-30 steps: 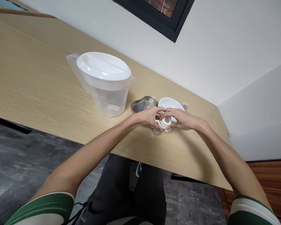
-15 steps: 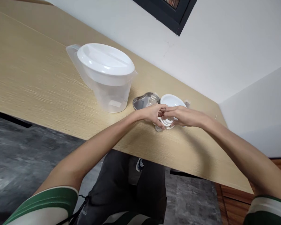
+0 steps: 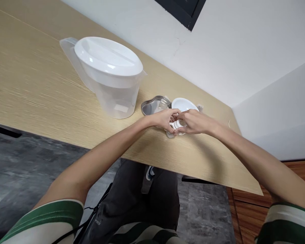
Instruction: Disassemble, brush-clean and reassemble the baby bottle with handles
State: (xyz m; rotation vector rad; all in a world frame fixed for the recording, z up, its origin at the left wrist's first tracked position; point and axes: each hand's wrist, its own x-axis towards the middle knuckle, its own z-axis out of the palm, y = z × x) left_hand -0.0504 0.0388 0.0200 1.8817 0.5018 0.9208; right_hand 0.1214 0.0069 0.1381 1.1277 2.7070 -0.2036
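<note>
Both my hands meet over the table, curled around a small white round plastic piece [image 3: 177,124] with a ring-like rim; its exact kind I cannot make out. My left hand [image 3: 165,119] grips it from the left, thumb below and fingers behind. From the right, my right hand [image 3: 194,122] closes its thumb and fingers on the piece's other side. Just under the fingers shows part of a clear object [image 3: 170,135], mostly hidden. Directly behind the hands are a kidney-shaped metal tray [image 3: 147,101] with something clear in it and a white dish [image 3: 184,103].
A large translucent pitcher [image 3: 114,98] with a white lid [image 3: 109,56] stands left of the hands on the wooden table [image 3: 40,78]. A white wall [image 3: 218,44] rises behind the table. A small clear item [image 3: 200,107] lies beside the dish.
My right hand has turned and its thumb and fingers have drawn in closer over the white piece. The left hand keeps its grip. The whole view has shifted slightly.
</note>
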